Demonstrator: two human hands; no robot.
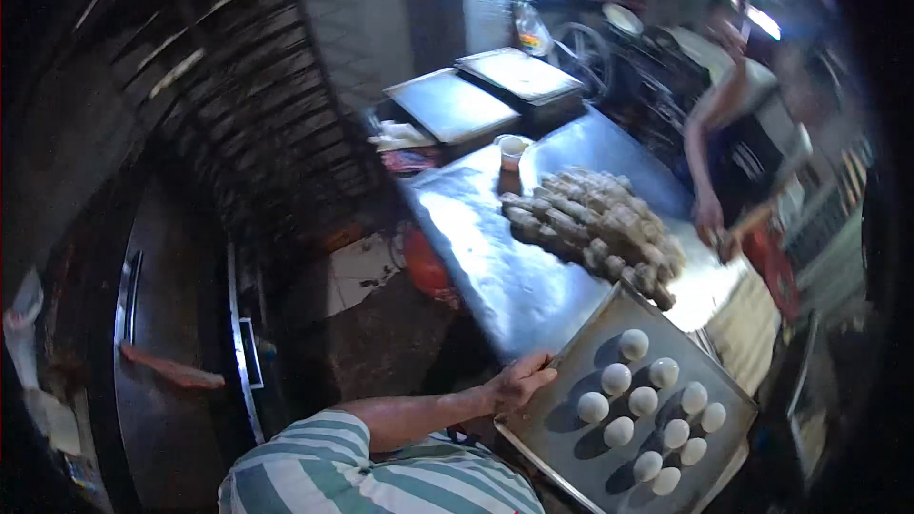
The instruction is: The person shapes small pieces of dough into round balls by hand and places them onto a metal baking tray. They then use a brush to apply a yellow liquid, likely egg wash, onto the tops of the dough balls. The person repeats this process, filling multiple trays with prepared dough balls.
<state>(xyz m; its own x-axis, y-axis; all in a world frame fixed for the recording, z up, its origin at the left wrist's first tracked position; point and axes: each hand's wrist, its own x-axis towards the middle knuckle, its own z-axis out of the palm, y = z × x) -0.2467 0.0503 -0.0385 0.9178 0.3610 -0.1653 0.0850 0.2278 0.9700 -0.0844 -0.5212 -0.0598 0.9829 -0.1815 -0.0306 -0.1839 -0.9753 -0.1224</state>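
Observation:
My left hand (522,383) is closed round the left edge of a metal baking tray (571,457), with the thumb over its rim. Several pale, round dough balls (643,401) sit spaced apart on the tray. The tray tilts at the front of a shiny metal table (466,238), its far corner close to a heap of lumpy dough pieces (605,219). My right hand is out of view.
Across the table a co-worker's hand (709,214) is near a wooden-looking stick (752,221). Two flat trays (452,105) (522,73) and a cup (512,148) stand at the back. A red round object (426,262) is beside the table; a dark slatted rack (248,86) rises at left.

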